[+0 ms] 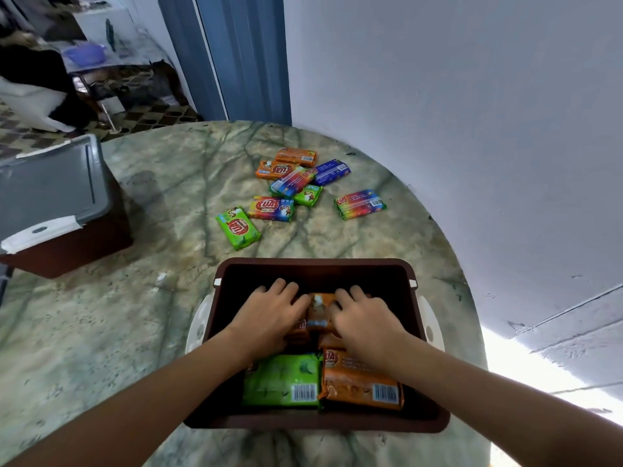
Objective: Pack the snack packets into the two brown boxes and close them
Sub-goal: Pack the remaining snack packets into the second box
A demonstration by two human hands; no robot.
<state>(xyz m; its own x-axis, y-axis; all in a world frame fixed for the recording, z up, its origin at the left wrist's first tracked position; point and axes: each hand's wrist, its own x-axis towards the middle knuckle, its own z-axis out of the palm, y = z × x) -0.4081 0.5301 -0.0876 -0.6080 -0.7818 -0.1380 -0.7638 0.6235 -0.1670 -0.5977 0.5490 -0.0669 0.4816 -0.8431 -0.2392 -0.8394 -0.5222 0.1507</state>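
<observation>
There is only one view, worn on my head, wide-angle, looking forward and down over my own forearms. It sits close above the open brown box (pixel 317 267) at lower centre of the frame, with the bench (pixel 161 183) curving away behind it. The wall fills the upper right, a doorway and floor the upper left. No second view shares any of it.

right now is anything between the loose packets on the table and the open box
Nothing visible. The loose packets lie on bare table just beyond the open box, whose lid is off. Only both hands, left and right, sit inside it on an orange packet.
</observation>
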